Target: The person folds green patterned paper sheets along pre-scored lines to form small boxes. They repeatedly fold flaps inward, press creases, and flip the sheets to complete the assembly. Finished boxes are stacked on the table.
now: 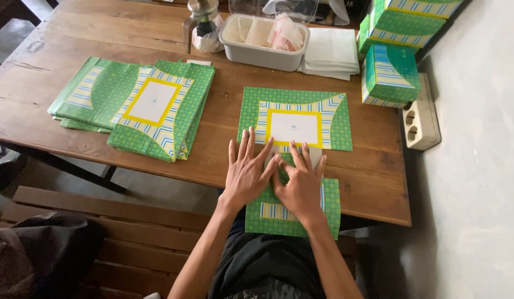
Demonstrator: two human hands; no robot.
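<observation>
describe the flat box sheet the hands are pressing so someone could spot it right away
On the brown wooden table, look at the near edge on the right side, where the left hand and right hand lie flat. Under them is a green patterned flat cardboard box sheet with a yellow-framed white panel. Unlike the stacked green sheets further left, it lies alone, overhanging the table edge.

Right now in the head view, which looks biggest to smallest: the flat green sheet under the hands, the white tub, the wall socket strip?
1. Flat green sheet
2. White tub
3. Socket strip
The tub lies farther away, so its rank is less sure.
</observation>
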